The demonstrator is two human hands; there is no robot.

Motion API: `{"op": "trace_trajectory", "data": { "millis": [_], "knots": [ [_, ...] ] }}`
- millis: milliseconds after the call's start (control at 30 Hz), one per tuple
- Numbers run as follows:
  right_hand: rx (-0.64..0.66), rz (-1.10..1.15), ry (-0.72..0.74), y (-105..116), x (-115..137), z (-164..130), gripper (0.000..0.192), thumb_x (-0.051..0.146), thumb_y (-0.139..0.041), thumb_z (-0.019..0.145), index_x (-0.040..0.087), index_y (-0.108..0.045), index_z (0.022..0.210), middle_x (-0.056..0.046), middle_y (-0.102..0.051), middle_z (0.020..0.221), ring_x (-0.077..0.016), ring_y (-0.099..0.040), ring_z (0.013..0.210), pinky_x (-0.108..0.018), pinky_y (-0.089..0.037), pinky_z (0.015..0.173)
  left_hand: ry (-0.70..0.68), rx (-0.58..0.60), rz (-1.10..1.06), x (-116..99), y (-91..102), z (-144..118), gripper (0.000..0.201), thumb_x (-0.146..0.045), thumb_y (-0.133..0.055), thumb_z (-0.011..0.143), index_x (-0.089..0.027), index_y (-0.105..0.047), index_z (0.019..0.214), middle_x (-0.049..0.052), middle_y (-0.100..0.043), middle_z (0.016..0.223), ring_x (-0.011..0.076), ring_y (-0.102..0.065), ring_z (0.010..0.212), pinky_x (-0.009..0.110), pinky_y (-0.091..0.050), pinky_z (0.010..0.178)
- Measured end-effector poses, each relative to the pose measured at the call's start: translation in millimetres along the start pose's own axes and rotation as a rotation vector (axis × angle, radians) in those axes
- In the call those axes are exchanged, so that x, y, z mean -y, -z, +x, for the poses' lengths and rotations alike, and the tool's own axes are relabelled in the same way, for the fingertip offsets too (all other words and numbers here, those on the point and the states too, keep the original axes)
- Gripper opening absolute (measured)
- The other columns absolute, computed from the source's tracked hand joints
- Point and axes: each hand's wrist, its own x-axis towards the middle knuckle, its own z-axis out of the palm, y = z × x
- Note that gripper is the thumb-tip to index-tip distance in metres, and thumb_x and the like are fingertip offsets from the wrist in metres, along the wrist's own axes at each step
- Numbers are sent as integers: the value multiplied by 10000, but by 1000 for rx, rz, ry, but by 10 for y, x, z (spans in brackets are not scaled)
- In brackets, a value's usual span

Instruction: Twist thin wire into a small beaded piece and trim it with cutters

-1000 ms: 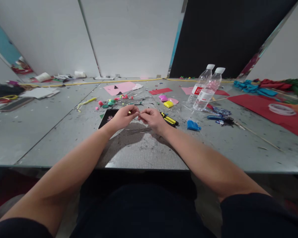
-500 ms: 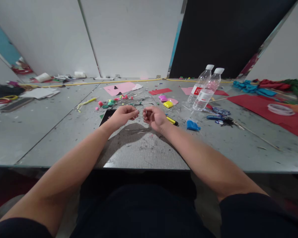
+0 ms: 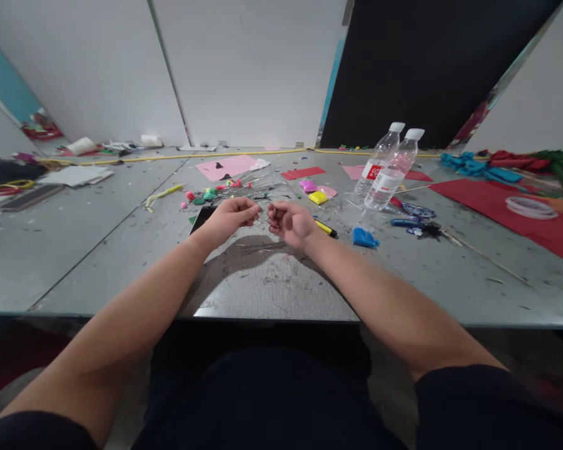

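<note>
Both hands hover close together above the near middle of the grey table point(image 3: 272, 287). My left hand point(image 3: 233, 219) is closed in a pinch, its fingertips pointing right; what sits between them is too small to name. Facing it across a narrow gap, my right hand point(image 3: 291, 224) has thumb and fingers curled together, on something I cannot make out. Thin dark wires point(image 3: 263, 247) lie on the tabletop just below the hands. Under my left wrist, a dark flat tablet-like thing point(image 3: 201, 219) is partly covered. A yellow cutter point(image 3: 326, 228) lies beside my right hand.
Two plastic bottles point(image 3: 380, 181) stand at the right. Packets of blue clay point(image 3: 365, 237) and yellow clay point(image 3: 318, 197) lie nearer. Pink and green small balls point(image 3: 211, 192) on wires are behind my left hand. Red sheets point(image 3: 497, 200) cover the far right.
The fingertips of my right hand have shifted slightly left, nearer to my left hand. My left hand has stayed almost in place, still pinching.
</note>
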Motion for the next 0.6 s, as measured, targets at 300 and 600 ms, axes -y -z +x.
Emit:
{"op": "trace_trajectory", "data": {
  "millis": [300,600],
  "knots": [
    [122,-19,18,-39,14,-60,71,212,-605,739,201,-545,702,45,-491,629,-88,-344,536,-229,-283,496,-3,25,-3,-2,2,-11,279,-420,-762,787,-191,-615,728,-6,-569,687,111,-506,620,282,-425,636],
    [69,-95,152,-16,-79,20,173,209,-655,688,186,-514,590,66,-447,531,-46,-235,464,-190,-186,425,40,52,-78,-1,-2,0,219,-324,-783,750,-171,-625,757,-5,-604,698,96,-525,608,265,-417,634]
  ]
}}
